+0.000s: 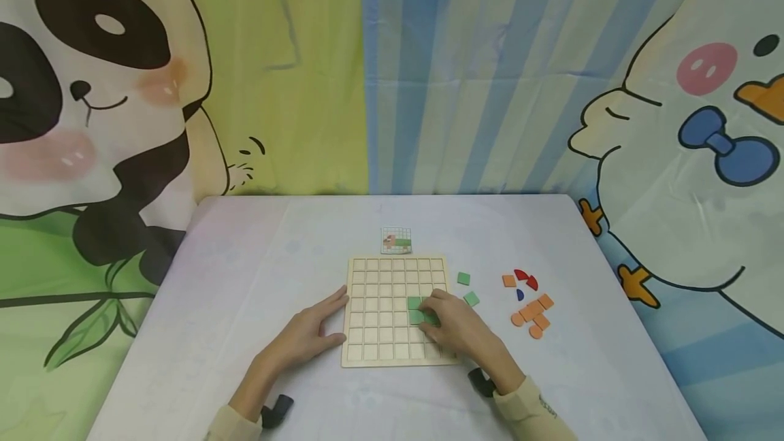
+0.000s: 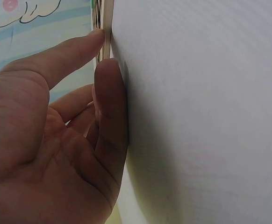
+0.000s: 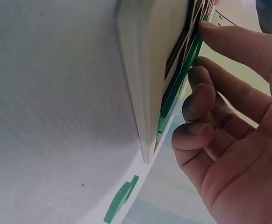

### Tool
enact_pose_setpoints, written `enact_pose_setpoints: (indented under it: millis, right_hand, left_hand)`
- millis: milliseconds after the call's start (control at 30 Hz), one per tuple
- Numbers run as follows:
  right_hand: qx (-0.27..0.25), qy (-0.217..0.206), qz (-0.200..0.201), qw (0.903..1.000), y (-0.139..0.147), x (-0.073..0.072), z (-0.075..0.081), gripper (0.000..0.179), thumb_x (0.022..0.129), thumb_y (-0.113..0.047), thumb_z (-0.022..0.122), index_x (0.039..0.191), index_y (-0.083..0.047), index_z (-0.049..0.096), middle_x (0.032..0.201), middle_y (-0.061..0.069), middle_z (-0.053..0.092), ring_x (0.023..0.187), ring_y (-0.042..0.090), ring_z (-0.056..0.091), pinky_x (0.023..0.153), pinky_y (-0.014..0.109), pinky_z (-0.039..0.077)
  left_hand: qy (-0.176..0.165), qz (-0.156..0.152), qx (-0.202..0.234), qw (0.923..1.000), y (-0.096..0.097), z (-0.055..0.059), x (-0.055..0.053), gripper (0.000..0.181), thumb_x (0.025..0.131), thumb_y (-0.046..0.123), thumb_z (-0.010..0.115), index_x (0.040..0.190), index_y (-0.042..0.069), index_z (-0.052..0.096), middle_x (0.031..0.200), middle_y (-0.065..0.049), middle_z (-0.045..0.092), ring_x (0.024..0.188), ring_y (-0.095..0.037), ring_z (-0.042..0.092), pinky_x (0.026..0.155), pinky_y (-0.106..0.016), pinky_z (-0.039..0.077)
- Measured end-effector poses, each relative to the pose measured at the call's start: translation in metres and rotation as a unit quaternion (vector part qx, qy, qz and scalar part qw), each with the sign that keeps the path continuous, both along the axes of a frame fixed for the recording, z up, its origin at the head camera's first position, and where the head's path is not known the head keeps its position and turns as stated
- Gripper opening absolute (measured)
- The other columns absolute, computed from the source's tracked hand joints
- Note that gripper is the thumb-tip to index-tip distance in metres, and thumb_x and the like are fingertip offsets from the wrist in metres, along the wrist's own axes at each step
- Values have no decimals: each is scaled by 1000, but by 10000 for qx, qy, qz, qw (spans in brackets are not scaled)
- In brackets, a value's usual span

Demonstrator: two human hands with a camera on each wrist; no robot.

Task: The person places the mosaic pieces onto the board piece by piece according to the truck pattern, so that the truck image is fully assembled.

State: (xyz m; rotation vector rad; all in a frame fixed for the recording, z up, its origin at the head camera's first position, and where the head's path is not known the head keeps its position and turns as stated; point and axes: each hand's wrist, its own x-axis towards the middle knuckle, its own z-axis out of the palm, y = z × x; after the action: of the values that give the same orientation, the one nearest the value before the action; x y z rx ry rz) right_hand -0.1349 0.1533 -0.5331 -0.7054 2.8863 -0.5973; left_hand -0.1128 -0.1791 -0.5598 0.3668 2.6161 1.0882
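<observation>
In the head view a pale wooden grid board [image 1: 378, 311] lies on the table. My left hand [image 1: 306, 330] rests at its left edge; in the left wrist view the thumb and a fingertip touch the board's side [image 2: 107, 28]. Over the right part of the board is my right hand [image 1: 454, 322], its thumb and index finger at a green square tile [image 1: 431, 318]. More green tiles [image 1: 414, 303] sit in cells beside the fingertips, partly covered. The right wrist view has the right hand [image 3: 239, 107] with thumb and forefinger tips on the green pieces [image 3: 178, 88], other fingers curled.
Behind the board lies a small picture card [image 1: 396, 240]. Two loose green squares [image 1: 463, 278] lie right of the board. Further right are orange pieces [image 1: 531, 309], red pieces [image 1: 520, 274] and a blue piece [image 1: 520, 295]. Printed curtains [image 1: 478, 73] hang behind the table.
</observation>
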Motion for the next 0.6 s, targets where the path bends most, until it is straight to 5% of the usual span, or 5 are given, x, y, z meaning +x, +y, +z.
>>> enact_pose_setpoints:
  millis: [233,600]
  right_hand:
    - [70,-39,3,10000,-2,0,1,29,89,-27,87,114,-14,79,98,-9,65,77,5,50,70,21,47]
    - [-180,6,-443,9989,22,-5,7,29,90,-25,86,115,-10,79,99,-5,70,83,7,59,75,25,53]
  left_hand:
    - [-21,61,-36,10000,1,0,0,81,90,26,84,161,16,47,175,6,33,57,-8,48,63,-24,45]
    - [47,171,-129,9998,4,2,0,81,89,27,85,160,17,48,174,8,33,74,-3,54,84,-24,50]
